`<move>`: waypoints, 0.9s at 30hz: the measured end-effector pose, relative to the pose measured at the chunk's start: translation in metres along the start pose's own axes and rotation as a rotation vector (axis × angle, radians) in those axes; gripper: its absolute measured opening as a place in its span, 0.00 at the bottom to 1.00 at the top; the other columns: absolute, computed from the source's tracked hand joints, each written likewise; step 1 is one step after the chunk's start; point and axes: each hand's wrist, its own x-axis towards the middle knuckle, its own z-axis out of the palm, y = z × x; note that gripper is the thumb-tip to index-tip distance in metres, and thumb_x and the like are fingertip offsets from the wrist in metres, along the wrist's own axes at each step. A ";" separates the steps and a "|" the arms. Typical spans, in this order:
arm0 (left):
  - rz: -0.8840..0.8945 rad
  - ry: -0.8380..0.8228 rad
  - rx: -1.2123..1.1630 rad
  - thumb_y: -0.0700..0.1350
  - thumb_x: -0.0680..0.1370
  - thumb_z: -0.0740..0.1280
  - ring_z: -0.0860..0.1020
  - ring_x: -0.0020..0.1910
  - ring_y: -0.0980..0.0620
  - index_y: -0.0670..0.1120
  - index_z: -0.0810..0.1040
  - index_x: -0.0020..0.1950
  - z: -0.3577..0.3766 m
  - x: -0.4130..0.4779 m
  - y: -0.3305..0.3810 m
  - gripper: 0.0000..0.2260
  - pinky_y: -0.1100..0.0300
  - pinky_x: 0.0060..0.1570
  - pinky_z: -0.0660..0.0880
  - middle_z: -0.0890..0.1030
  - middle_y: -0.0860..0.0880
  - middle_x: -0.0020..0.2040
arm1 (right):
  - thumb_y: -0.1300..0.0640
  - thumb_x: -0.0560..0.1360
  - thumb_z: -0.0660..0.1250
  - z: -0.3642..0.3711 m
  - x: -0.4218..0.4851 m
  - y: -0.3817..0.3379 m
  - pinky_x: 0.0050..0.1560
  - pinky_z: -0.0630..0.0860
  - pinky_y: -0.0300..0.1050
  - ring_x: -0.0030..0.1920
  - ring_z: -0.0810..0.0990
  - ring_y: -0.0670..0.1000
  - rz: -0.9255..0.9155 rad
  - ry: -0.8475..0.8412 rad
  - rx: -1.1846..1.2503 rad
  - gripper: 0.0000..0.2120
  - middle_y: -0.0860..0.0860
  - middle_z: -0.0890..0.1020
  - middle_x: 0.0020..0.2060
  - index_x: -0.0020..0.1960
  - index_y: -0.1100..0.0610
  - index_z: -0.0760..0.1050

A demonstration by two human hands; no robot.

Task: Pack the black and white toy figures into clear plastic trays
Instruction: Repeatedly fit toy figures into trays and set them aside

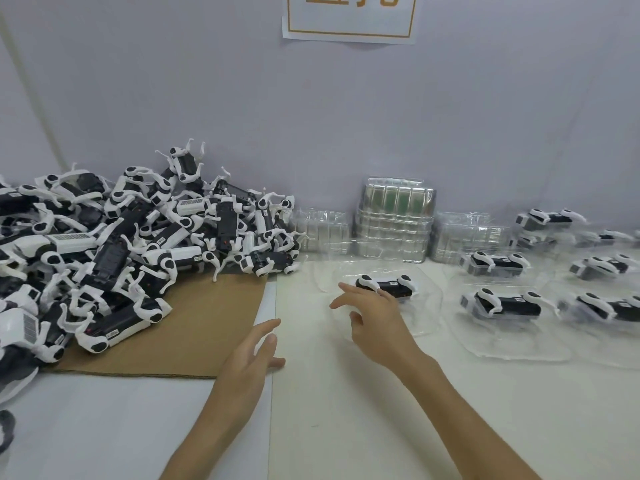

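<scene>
Nearest, the left hand [254, 355] is held over the desk [346, 427] at the edge of a cardboard sheet [194, 323], fingers spread and nothing gripped. Just beyond it and to its right, the right hand [374, 320] is likewise spread and empty. Its fingertips are at the near side of 1 toy figure [384, 285], which lies in an open clear tray [426, 313]; whether contact is made cannot be told. Left of the left hand, a loose pile of figures [121, 244] is heaped on the cardboard. Right of the right hand, filled trays [512, 344] are laid out. Beyond it, stacks of empty trays [394, 233] stand against the wall.

Since the thin tray is steadied by nothing, it could be shoved or buckled if the figure is pressed down, and a leg could be left outside its cavity. In the pile, tangled legs could drag neighbouring figures along when 1 is lifted.
</scene>
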 end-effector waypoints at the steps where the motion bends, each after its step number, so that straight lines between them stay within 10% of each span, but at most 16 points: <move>1: 0.003 -0.001 0.003 0.51 0.84 0.57 0.84 0.47 0.58 0.61 0.75 0.62 0.000 0.000 0.000 0.11 0.53 0.68 0.70 0.77 0.57 0.64 | 0.69 0.77 0.59 0.001 0.006 0.000 0.75 0.48 0.45 0.75 0.63 0.43 -0.008 -0.008 -0.020 0.22 0.44 0.68 0.74 0.59 0.47 0.79; 8: 0.002 0.002 0.001 0.51 0.83 0.58 0.83 0.46 0.60 0.62 0.76 0.61 0.000 -0.001 0.000 0.10 0.54 0.66 0.72 0.79 0.52 0.60 | 0.63 0.81 0.60 0.012 0.032 -0.001 0.69 0.48 0.36 0.75 0.64 0.44 -0.095 -0.039 -0.102 0.17 0.44 0.66 0.76 0.63 0.48 0.77; 16: 0.019 0.000 0.025 0.49 0.84 0.59 0.83 0.45 0.58 0.59 0.76 0.61 0.000 -0.002 0.000 0.09 0.51 0.65 0.73 0.76 0.57 0.61 | 0.37 0.73 0.67 0.012 0.026 0.015 0.69 0.50 0.49 0.70 0.69 0.50 0.098 0.114 -0.364 0.27 0.44 0.67 0.73 0.69 0.46 0.71; 22: 0.030 0.006 0.056 0.49 0.84 0.59 0.83 0.46 0.59 0.60 0.75 0.60 0.002 -0.002 -0.002 0.09 0.51 0.65 0.73 0.78 0.55 0.58 | 0.46 0.73 0.72 0.002 0.014 0.005 0.68 0.62 0.52 0.58 0.80 0.49 -0.056 0.220 -0.251 0.16 0.41 0.84 0.53 0.60 0.46 0.80; 27: 0.033 0.011 0.076 0.49 0.84 0.59 0.83 0.46 0.58 0.60 0.75 0.59 0.001 -0.002 -0.003 0.09 0.49 0.64 0.73 0.77 0.54 0.58 | 0.55 0.70 0.77 -0.026 0.006 -0.019 0.44 0.79 0.44 0.40 0.80 0.41 -0.198 0.508 0.056 0.11 0.42 0.85 0.41 0.51 0.48 0.84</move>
